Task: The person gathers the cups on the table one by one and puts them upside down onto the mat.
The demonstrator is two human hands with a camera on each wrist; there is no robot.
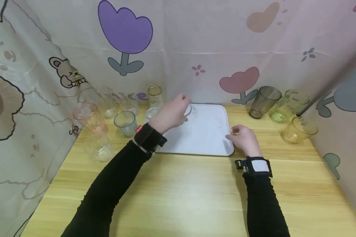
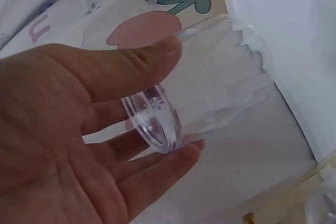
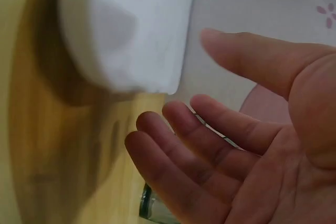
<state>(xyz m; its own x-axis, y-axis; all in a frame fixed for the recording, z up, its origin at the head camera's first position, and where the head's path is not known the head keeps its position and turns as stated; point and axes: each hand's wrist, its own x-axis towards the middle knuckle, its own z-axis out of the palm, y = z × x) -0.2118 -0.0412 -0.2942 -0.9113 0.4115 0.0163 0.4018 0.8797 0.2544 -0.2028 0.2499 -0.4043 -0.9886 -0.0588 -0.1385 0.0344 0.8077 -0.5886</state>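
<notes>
Two hands over white tray (image 1: 207, 131): head view hides the grip. Left wrist view: left hand (image 2: 79, 129) pinches clear glass (image 2: 210, 93) sideways above tray. Right wrist view: right hand (image 3: 252, 145) open, fingers relaxed, beside tray's corner.

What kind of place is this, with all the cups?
Probably a home-made tabletop booth, not a real kitchen: a wooden table walled by cartoon flower-print cloth, with a white tray and plastic tumblers like the pink one.
</notes>
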